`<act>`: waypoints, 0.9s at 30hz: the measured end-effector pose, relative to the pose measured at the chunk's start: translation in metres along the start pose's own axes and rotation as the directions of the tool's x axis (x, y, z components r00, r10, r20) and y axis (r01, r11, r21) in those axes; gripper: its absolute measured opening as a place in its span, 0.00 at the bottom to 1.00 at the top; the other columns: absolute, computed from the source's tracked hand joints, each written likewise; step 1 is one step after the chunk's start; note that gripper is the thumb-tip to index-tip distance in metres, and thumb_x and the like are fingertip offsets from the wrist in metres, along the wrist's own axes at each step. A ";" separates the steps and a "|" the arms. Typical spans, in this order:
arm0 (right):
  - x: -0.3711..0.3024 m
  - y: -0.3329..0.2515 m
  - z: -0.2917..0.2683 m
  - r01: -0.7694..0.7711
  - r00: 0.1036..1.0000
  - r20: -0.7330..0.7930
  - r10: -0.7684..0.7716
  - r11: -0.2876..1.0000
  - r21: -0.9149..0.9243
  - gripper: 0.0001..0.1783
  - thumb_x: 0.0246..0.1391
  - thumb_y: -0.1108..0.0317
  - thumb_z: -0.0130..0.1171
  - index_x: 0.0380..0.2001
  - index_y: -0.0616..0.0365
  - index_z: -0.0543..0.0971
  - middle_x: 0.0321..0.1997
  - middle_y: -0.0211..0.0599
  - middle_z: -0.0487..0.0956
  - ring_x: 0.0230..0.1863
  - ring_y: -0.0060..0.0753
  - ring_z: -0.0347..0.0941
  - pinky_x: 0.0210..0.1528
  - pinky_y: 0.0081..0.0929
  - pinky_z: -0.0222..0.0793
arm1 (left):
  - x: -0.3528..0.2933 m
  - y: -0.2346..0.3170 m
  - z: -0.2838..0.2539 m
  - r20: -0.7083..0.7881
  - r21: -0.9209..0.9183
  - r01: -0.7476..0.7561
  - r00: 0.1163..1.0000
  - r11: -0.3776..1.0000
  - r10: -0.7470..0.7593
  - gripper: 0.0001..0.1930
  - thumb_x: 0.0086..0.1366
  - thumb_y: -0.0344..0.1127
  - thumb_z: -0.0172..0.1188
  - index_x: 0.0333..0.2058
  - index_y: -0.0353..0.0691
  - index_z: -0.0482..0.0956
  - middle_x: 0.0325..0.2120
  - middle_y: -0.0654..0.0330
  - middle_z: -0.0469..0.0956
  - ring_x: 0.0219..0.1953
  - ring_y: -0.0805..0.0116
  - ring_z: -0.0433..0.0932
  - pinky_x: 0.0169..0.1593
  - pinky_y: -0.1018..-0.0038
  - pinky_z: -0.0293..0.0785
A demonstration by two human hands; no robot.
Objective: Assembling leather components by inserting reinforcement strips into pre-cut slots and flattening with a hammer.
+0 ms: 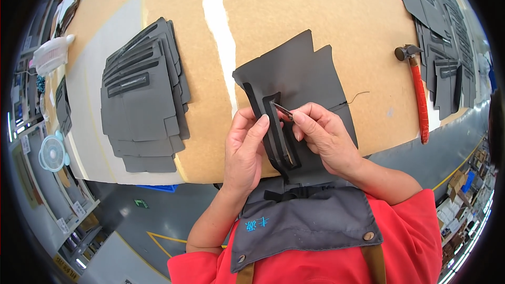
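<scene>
Apron (pixel 310 226) sits below hands (pixel 246 150) (pixel 331 139) holding panel (pixel 300 68) (and tool (pixel 284 111)).

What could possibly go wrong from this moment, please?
The right hand holds a pointed tool close to the left hand; a slip might prick it. The tool's tip might also scratch the grey sheet. The hammer reaches the edge of the table; a bump could knock it down.

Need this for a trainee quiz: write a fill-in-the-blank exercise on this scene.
1. The hammer has a ____ handle.
2. The slim tool is in the person's ____ grip.
3. In the picture, the held grey panel lies to the hammer's ____.
4. The embroidery on the apron is ____.
Missing words: red; right; left; blue.
</scene>
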State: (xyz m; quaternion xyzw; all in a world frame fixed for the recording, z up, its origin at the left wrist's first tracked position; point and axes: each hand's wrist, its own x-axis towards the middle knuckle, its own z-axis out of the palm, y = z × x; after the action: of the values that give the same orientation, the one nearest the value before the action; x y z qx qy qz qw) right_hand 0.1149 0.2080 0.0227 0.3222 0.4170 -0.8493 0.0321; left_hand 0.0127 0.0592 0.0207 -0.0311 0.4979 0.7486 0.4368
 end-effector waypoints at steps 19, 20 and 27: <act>0.000 0.002 0.001 0.009 1.000 0.003 -0.009 0.998 0.056 0.12 0.72 0.61 0.56 0.41 0.59 0.79 0.31 0.22 0.76 0.35 0.11 0.66 0.41 0.13 0.63 | -0.003 0.000 0.001 0.002 0.025 0.000 1.000 1.000 0.000 0.08 0.77 0.33 0.52 0.50 0.38 0.73 0.48 0.56 0.80 0.53 0.70 0.79 0.62 0.67 0.75; -0.001 0.002 0.002 0.008 1.000 0.002 -0.009 0.998 0.056 0.12 0.72 0.61 0.56 0.41 0.59 0.79 0.31 0.22 0.76 0.35 0.11 0.66 0.41 0.13 0.63 | -0.003 0.000 0.001 0.002 0.025 0.000 1.000 1.000 0.000 0.08 0.77 0.33 0.52 0.50 0.38 0.73 0.48 0.56 0.80 0.53 0.70 0.79 0.62 0.67 0.75; 0.000 0.006 0.002 0.031 0.999 -0.018 -0.030 0.998 0.060 0.11 0.72 0.62 0.56 0.42 0.60 0.79 0.33 0.23 0.77 0.35 0.11 0.66 0.41 0.14 0.64 | -0.003 -0.002 0.002 -0.028 0.010 0.004 1.000 1.000 -0.004 0.09 0.76 0.33 0.52 0.50 0.38 0.73 0.48 0.57 0.80 0.52 0.69 0.80 0.61 0.66 0.76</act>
State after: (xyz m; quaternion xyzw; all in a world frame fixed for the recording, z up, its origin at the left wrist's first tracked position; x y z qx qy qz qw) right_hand 0.1161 0.2026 0.0190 0.3239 0.3962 -0.8591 0.0056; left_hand 0.0163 0.0591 0.0218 -0.0404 0.5076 0.7447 0.4315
